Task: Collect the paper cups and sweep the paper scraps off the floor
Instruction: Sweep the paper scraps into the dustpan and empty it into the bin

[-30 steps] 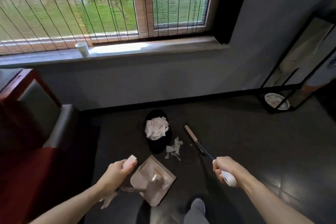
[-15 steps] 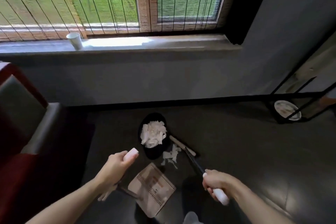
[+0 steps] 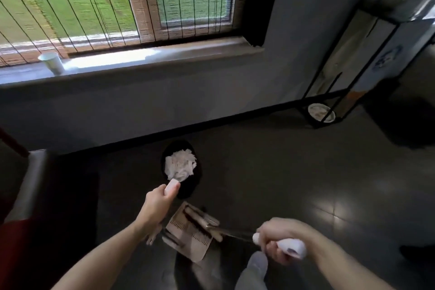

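Note:
My left hand (image 3: 157, 205) grips the white-tipped handle of a beige dustpan (image 3: 188, 234) that rests on the dark floor. My right hand (image 3: 280, 238) grips the white end of a broom handle; the broom head (image 3: 202, 220) lies across the dustpan's mouth. Just beyond the pan stands a black bin (image 3: 181, 169) filled with white paper scraps (image 3: 180, 165). A white paper cup (image 3: 52, 63) stands upright on the window sill at the far left. No loose scraps show on the floor in front of the pan.
A dark red and grey seat (image 3: 28, 195) fills the left side. A black metal stand (image 3: 334, 92) with a white dish (image 3: 321, 112) at its foot is at the right wall. My foot (image 3: 255, 266) is below the pan.
The broom head has swept from beyond the scraps into the dustpan, and the loose scraps beside the bin are gone from the floor. My view has shifted left and closer.

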